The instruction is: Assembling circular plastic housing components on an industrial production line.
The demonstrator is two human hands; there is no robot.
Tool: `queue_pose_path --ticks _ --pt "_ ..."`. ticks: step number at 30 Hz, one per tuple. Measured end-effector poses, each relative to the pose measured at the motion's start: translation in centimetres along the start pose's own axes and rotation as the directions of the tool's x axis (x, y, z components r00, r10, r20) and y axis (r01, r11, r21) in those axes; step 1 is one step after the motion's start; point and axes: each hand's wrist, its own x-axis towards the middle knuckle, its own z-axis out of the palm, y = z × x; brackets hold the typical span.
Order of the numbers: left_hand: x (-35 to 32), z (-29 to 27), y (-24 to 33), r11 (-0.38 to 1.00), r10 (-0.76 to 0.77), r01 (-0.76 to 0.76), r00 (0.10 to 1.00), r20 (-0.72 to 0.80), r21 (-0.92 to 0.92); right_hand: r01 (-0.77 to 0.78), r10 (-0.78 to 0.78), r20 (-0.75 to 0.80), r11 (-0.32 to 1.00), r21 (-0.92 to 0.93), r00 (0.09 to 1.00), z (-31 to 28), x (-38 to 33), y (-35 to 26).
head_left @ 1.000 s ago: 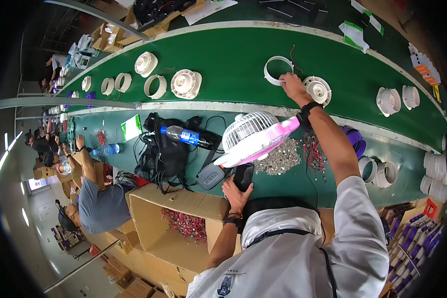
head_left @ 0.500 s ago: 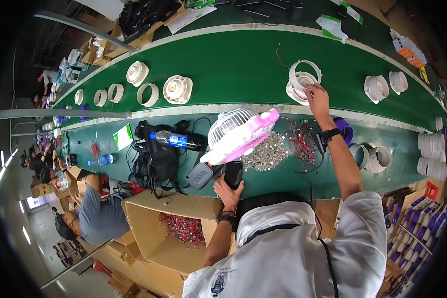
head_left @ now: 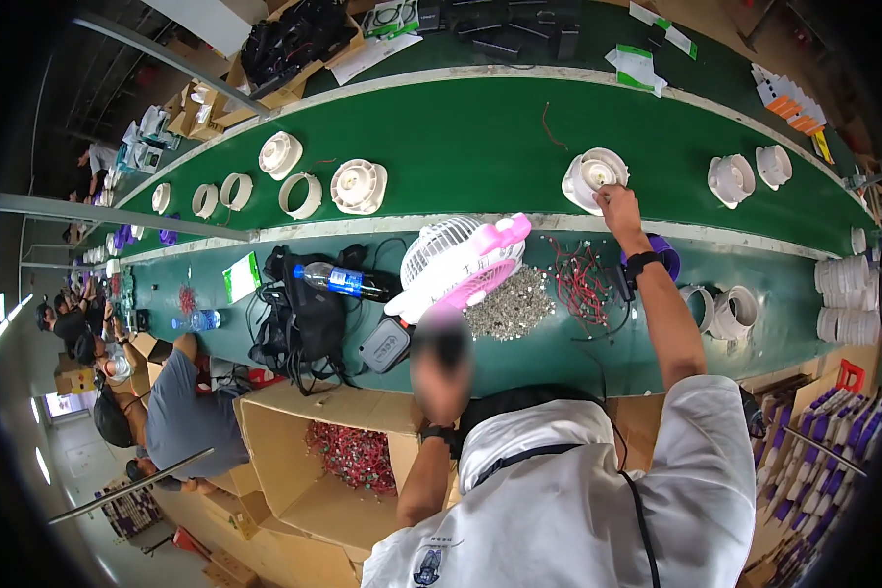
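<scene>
1. Since the white base (head_left: 595, 176) lies flat on the green belt (head_left: 461, 147), it probably steadies the white ring (head_left: 610, 157) atop it.
2. Right hand (head_left: 615, 206) touches the ring's near rim; whether it grips, I cannot tell.
3. Left hand (head_left: 444, 387): blurred, hold unclear.

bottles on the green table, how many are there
2: a dark bottle with a blue label by the black bag, and a clear bottle farther left. More may be hidden toward the crowded far left.
</scene>
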Motion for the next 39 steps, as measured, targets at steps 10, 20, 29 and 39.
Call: queue_pose_path --ticks 10,20,29,39 --pt "0.0 -0.2 -0.4 0.999 -0.030 0.029 0.999 0.037 0.012 -0.047 0.051 0.010 0.973 -0.226 0.999 -2.2 0.1 -2.2" --pt "0.2 -0.8 0.0 0.996 -0.088 0.084 0.988 0.129 0.031 -0.030 0.024 0.075 0.996 0.083 0.997 9.2 11.9 -1.4" --pt "0.2 -0.2 -0.4 0.997 -0.070 0.072 0.991 0.113 -0.012 -0.194 0.219 0.146 0.966 -0.168 0.965 9.9 11.2 -1.7" --pt "-0.6 0.5 -0.6 0.994 -0.066 0.070 0.996 0.052 -0.079 -0.009 0.008 0.004 0.968 0.252 1.000 -3.8 -10.5 -7.3"
